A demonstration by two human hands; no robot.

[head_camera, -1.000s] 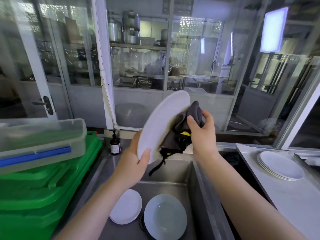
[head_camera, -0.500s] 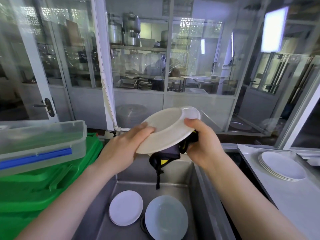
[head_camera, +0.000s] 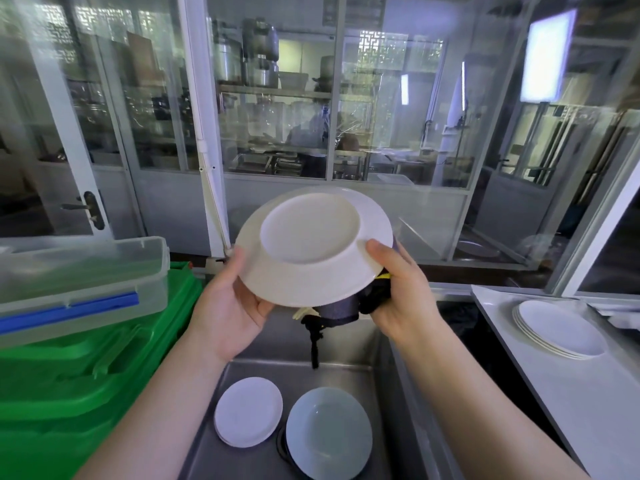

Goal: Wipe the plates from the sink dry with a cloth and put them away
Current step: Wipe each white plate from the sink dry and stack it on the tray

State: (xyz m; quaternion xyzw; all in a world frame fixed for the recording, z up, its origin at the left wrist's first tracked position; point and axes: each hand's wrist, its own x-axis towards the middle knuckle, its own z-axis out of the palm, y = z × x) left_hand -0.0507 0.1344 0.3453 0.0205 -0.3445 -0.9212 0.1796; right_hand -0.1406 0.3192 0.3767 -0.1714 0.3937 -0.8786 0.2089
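- Plate in hand (head_camera: 313, 247): white, round, held at the centre of the frame above the sink, underside and foot ring turned toward the camera. It was judged rigid, breakable and of moderate weight; the glazed surface was likely slick where damp. The rim at opposite edges was judged the soundest place to be held.
- Left hand (head_camera: 228, 306): set at the plate's lower-left rim, thumb laid on the upturned underside, fingers curled beneath the edge and mostly hidden.
- Right hand (head_camera: 401, 299): set at the plate's right rim, thumb pressed on the underside, fingers wrapped round the cloth under the plate; their exact spread could not be told.
- Cloth (head_camera: 343, 308): dark, soft and limp, bunched beneath the plate's lower-right edge, with a strap or tail hung down toward the basin. A yellow trim was noted.
- Sink (head_camera: 384, 375): steel basin, lower centre of the frame.
- Small white plate (head_camera: 247, 412): lying in the basin, lower centre-left, apparently on another like it; not yet dried.
- Pale blue dish (head_camera: 329, 433): just to its right in the basin, deeper in form, resting on something dark.
- Stack of white plates (head_camera: 561, 329): on the white counter (head_camera: 588, 403), right of the frame; judged the likely destination.
- Green crates (head_camera: 86, 375) and clear lidded box (head_camera: 79, 271): left of the frame.
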